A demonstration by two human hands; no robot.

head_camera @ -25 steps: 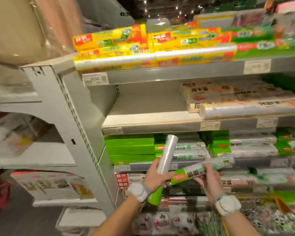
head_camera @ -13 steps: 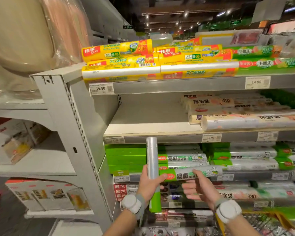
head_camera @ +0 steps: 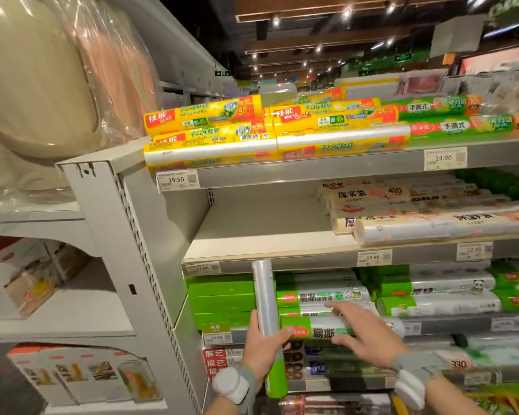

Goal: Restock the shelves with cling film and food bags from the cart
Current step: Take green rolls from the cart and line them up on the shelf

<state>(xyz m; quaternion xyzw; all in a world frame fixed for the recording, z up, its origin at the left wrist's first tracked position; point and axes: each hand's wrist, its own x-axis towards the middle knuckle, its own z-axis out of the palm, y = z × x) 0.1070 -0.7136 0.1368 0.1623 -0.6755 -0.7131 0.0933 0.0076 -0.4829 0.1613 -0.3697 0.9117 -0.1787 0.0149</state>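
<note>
Head view: the left hand (head_camera: 259, 347) grips a cling film roll (head_camera: 264, 298) upright near the left end of the shelf (head_camera: 462, 324). The right hand (head_camera: 369, 339), fingers spread straight, presses a lying green-labelled roll (head_camera: 315, 329) at that shelf's front edge.

Place: supermarket aisle.
Evidence: grey metal shelving (head_camera: 123, 223), price tags (head_camera: 445, 158) on shelf edges, stacked packaged rolls (head_camera: 210, 127), ceiling spotlights (head_camera: 346, 12).
</note>
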